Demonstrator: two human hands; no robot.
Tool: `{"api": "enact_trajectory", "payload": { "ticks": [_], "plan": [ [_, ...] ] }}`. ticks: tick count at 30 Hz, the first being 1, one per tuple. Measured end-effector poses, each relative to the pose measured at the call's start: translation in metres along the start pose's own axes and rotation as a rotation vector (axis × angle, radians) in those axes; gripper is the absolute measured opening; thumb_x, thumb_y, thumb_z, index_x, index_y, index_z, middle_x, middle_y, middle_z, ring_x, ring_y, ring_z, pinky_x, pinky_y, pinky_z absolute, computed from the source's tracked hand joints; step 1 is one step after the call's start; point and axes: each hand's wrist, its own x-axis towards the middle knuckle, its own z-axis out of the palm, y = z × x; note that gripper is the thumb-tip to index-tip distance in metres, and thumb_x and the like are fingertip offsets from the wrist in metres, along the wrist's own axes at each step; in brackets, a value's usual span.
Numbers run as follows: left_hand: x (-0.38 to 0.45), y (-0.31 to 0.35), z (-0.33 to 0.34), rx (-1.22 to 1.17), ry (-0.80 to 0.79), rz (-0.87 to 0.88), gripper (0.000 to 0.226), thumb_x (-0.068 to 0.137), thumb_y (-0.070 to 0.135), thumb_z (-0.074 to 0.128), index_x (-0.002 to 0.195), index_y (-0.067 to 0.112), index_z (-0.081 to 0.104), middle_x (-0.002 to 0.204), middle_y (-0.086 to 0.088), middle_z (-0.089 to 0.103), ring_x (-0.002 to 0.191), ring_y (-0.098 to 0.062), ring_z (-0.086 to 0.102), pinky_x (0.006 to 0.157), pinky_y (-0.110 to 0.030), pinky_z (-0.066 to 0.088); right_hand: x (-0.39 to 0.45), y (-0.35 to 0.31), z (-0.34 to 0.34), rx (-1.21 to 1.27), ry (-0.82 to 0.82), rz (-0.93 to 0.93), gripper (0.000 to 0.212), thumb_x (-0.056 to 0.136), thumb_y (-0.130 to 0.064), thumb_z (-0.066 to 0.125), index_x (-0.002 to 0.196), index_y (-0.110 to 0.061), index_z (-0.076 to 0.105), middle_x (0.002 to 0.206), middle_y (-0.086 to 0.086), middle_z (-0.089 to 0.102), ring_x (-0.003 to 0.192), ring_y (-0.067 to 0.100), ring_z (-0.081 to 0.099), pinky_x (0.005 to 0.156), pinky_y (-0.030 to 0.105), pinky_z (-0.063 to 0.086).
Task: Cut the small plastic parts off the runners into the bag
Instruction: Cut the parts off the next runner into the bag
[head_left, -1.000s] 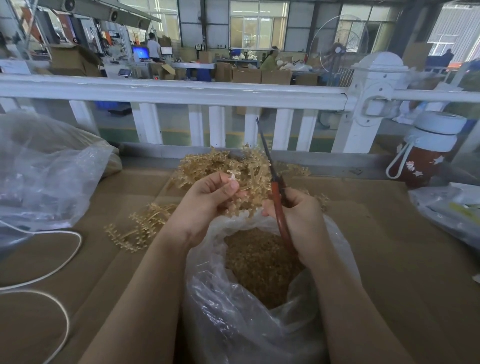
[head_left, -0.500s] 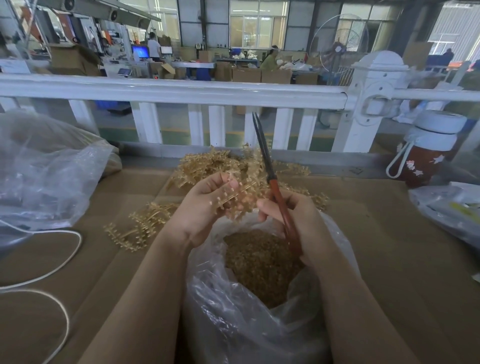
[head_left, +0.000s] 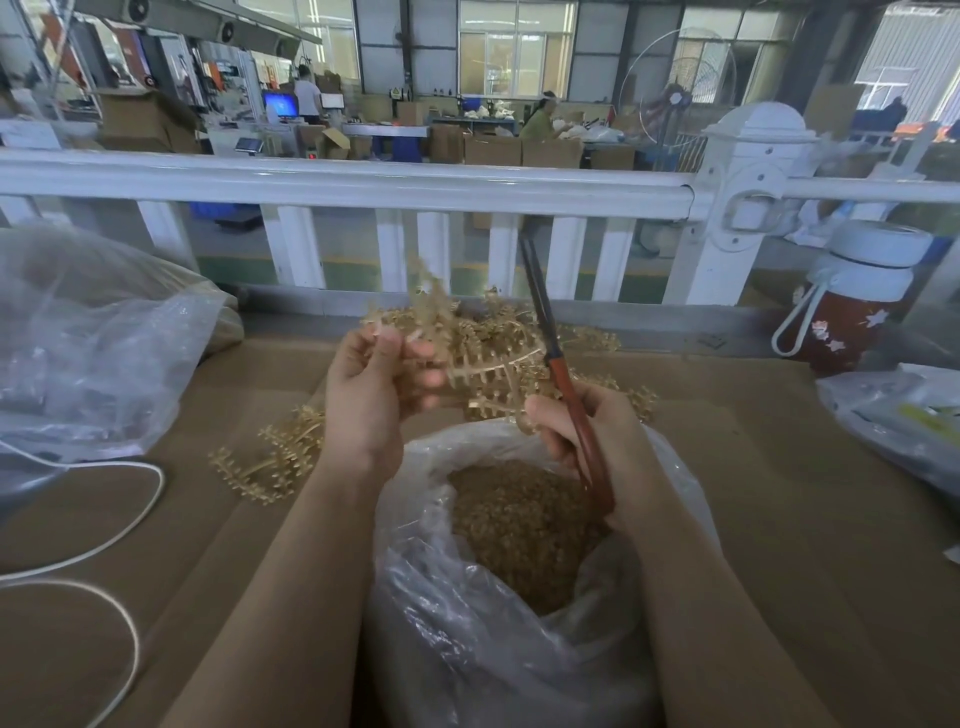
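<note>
A clear plastic bag (head_left: 467, 639) stands open between my forearms, partly filled with small tan parts (head_left: 519, 525). My left hand (head_left: 369, 395) pinches a tan runner (head_left: 483, 366) studded with small parts and holds it above the bag's far rim. My right hand (head_left: 592, 436) grips red-handled scissors (head_left: 545, 332); the closed dark blades point up and away, and the fingertips also touch the runner's lower end. A heap of runners (head_left: 467, 325) lies on the cardboard behind my hands. More runners (head_left: 270, 462) lie to the left.
The cardboard-covered table (head_left: 779, 493) ends at a white railing (head_left: 363, 182). A large clear bag (head_left: 88, 343) fills the left side, with a white cord (head_left: 104, 540) in front of it. A red bottle with a white lid (head_left: 852, 306) and another plastic bag (head_left: 898, 415) sit at right.
My left hand has lifted the runner up and to the left, turning it. The scissors have shifted slightly to the right and stay upright.
</note>
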Motion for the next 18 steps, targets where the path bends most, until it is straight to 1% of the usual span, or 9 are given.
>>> {"api": "enact_trajectory", "payload": {
  "ticks": [2,4,6,8,10,12,14,16,18],
  "plan": [
    [0.005,0.002,-0.007,-0.027,0.129,0.008,0.015,0.107,0.021,0.044,0.094,0.018,0.051,0.073,0.003,0.071,0.053,-0.010,0.063,0.044,-0.022,0.047,0.000,-0.002,-0.002,0.032,0.017,-0.001,0.028,0.091,-0.014,0.071,0.064,-0.019,0.065,0.052,0.002,0.053,0.040,0.009,0.043,0.040,0.017,0.035],
    [0.008,0.003,-0.013,-0.017,0.208,-0.007,0.014,0.107,0.020,0.045,0.094,0.017,0.050,0.072,0.003,0.072,0.054,-0.010,0.065,0.045,-0.023,0.049,0.000,-0.002,-0.003,0.076,0.027,-0.006,0.035,0.092,-0.012,0.069,0.059,-0.021,0.064,0.051,0.002,0.052,0.038,0.009,0.041,0.039,0.017,0.034],
    [0.010,0.001,-0.015,0.022,0.226,-0.028,0.011,0.106,0.020,0.047,0.097,0.016,0.051,0.074,0.002,0.074,0.057,-0.011,0.068,0.046,-0.024,0.051,-0.001,-0.003,-0.002,0.102,0.026,-0.012,0.032,0.092,-0.011,0.069,0.062,-0.018,0.063,0.051,0.002,0.051,0.038,0.008,0.041,0.040,0.016,0.034],
    [0.011,-0.002,-0.014,0.052,0.209,-0.066,0.010,0.105,0.020,0.048,0.102,0.012,0.053,0.078,-0.001,0.075,0.062,-0.013,0.071,0.048,-0.025,0.053,-0.001,-0.003,-0.002,0.084,0.025,-0.015,0.027,0.092,-0.012,0.070,0.066,-0.016,0.062,0.053,0.002,0.052,0.040,0.008,0.042,0.041,0.016,0.035],
    [0.011,-0.005,-0.013,0.072,0.175,-0.133,0.014,0.105,0.020,0.050,0.108,0.008,0.055,0.084,-0.005,0.077,0.069,-0.017,0.074,0.053,-0.025,0.055,-0.001,-0.002,-0.001,0.051,0.032,-0.012,0.025,0.091,-0.014,0.071,0.068,-0.016,0.062,0.054,0.002,0.053,0.041,0.009,0.042,0.042,0.017,0.035],
    [0.010,-0.006,-0.012,0.102,0.108,-0.203,0.018,0.104,0.021,0.051,0.108,0.006,0.059,0.092,-0.010,0.077,0.079,-0.020,0.076,0.061,-0.027,0.058,-0.001,-0.002,-0.001,0.045,0.032,-0.013,0.023,0.091,-0.014,0.071,0.069,-0.016,0.063,0.055,0.002,0.053,0.041,0.009,0.042,0.042,0.017,0.035],
    [0.008,-0.007,-0.009,0.180,0.009,-0.238,0.021,0.102,0.028,0.054,0.107,0.010,0.064,0.094,-0.006,0.077,0.089,-0.021,0.075,0.073,-0.032,0.060,-0.001,-0.002,-0.002,0.049,0.032,-0.014,0.021,0.091,-0.015,0.072,0.071,-0.015,0.063,0.055,0.001,0.054,0.041,0.007,0.043,0.042,0.016,0.035],
    [0.004,-0.007,-0.007,0.255,-0.098,-0.232,0.027,0.095,0.044,0.059,0.104,0.020,0.066,0.101,-0.003,0.077,0.096,-0.021,0.074,0.083,-0.037,0.059,-0.001,-0.002,-0.002,0.046,0.030,-0.025,0.021,0.091,-0.015,0.072,0.071,-0.014,0.064,0.055,0.000,0.054,0.041,0.006,0.044,0.042,0.014,0.036],
    [0.002,-0.004,-0.006,0.297,-0.209,-0.202,0.050,0.083,0.066,0.063,0.106,0.022,0.066,0.110,-0.007,0.074,0.100,-0.022,0.073,0.088,-0.039,0.059,0.000,-0.001,-0.002,0.054,0.027,-0.045,0.019,0.091,-0.016,0.072,0.074,-0.011,0.065,0.055,0.000,0.055,0.041,0.005,0.045,0.043,0.013,0.037]
  ]
}}
